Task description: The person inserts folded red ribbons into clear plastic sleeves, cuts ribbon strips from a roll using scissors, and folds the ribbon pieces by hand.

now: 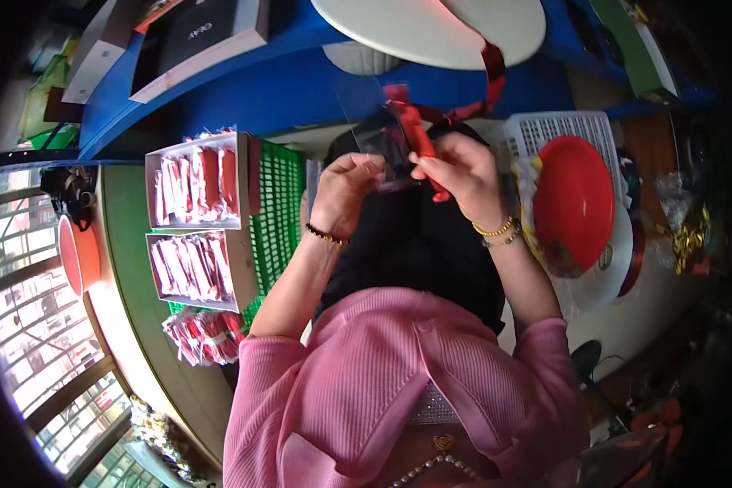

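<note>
Over the dark-clothed lap, my left hand (pixel 343 191) pinches the edge of a clear plastic bag (pixel 395 169) between thumb and fingers. My right hand (pixel 462 175) is closed on a folded red ribbon (pixel 412 128), held upright right beside the bag. Whether the ribbon's lower end lies inside the bag or against it, I cannot tell. A loose length of dark red ribbon (pixel 493 73) curves up from behind the right hand to the white round board (pixel 431 32) at the top.
To the left, two boxes (pixel 242 183) of packed red-and-white packets stand by a green basket (pixel 275 211), with more packets (pixel 207 335) below. On the right are a red bowl (pixel 575 203) and a white basket (pixel 561 126). A dark box (pixel 199 49) sits on the blue surface (pixel 293 89).
</note>
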Demonstrator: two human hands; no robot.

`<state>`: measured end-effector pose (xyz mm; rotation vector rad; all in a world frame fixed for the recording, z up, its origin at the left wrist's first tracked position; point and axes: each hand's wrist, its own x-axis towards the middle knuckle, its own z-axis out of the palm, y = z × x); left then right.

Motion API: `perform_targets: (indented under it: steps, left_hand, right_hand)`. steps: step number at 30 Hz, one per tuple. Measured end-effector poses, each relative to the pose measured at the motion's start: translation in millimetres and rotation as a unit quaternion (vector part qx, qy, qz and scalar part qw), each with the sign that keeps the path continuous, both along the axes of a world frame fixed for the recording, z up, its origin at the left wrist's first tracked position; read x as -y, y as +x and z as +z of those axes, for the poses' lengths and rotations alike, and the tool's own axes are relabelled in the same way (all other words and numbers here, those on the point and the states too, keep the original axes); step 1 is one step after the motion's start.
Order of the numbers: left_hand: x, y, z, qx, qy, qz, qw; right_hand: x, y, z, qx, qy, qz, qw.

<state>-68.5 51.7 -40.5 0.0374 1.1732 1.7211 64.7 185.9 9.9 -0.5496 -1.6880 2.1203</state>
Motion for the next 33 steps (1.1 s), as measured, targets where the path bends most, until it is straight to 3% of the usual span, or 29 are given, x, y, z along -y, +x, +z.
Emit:
perform_targets:
  steps: [3,8,12,14,19,22,25,27,33]
  left_hand:
    - [16.1,30.4,-8.3,-0.013,-0.008,-0.034,0.999]
    - [35.3,42.9,-5.5,-0.023,0.009,-0.130,0.991]
    - [37.2,33.0,11.2,-0.024,0.001,-0.146,0.989]
    - [37.8,25.3,9.6,-0.039,0.051,-0.147,0.987]
    - [35.5,16.1,7.4,-0.081,0.003,-0.095,0.992]
    - [34.9,-5.9,2.9,-0.033,0.003,-0.021,0.999]
    - [32.6,-34.0,-0.4,-0.002,0.031,-0.006,0.999]
    - [31.5,-36.6,9.1,0.007,0.028,0.044,0.999]
    - [31.8,-45.9,-1.8,0.016,0.047,0.050,0.997]
  right_hand:
    - [7.9,-5.3,-20.3,0.060,0.035,0.028,0.997]
    - [24.9,-8.1,-33.6,0.017,-0.020,0.036,0.999]
    - [29.6,-0.5,-27.2,0.030,0.013,0.056,0.998]
    - [31.7,0.0,-23.8,0.038,0.014,0.065,0.997]
    - [28.0,0.0,-14.5,0.034,0.042,0.000,0.999]
    - [17.7,8.6,-2.9,0.019,0.243,-0.089,0.966]
    - [17.5,19.6,0.5,-0.009,0.457,-0.099,0.884]
    - [20.6,23.8,-4.7,-0.027,0.527,-0.069,0.847]
    - [30.4,22.6,-4.7,0.032,0.547,-0.036,0.836]
